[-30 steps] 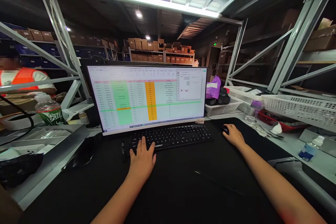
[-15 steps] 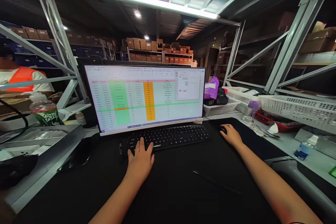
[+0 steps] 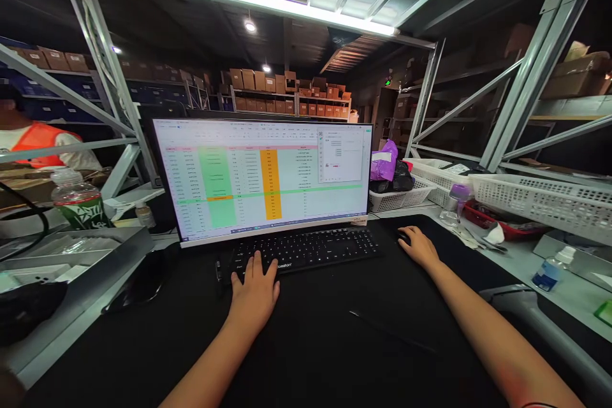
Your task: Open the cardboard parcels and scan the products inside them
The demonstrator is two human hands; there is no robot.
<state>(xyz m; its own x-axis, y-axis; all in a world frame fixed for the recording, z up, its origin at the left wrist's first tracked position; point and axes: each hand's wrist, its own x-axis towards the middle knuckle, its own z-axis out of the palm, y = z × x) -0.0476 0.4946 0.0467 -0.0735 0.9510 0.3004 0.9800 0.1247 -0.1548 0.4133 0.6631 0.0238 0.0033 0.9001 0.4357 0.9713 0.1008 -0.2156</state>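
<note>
My left hand [image 3: 253,290] lies palm down with spread fingers on the left end of a black keyboard [image 3: 315,250]. To the right, my right hand [image 3: 419,247] curves over a black computer mouse [image 3: 404,237], most of which its fingers hide. Behind the keyboard stands a wide monitor [image 3: 296,204] showing a spreadsheet with green and orange columns and a small window over its upper right. Keyboard and mouse both rest on a black desk mat [image 3: 306,331].
White plastic baskets [image 3: 404,197] line the right side, one with a purple bag [image 3: 384,162]. A spray bottle [image 3: 549,271] stands nearer. At left are a drink bottle [image 3: 79,204] and a metal tray [image 3: 95,268]. A person in an orange vest [image 3: 41,143] sits beyond the rack.
Both hands keep their places on the keyboard and mouse. The whole view has shifted very slightly; the person in the orange vest has moved a little.
</note>
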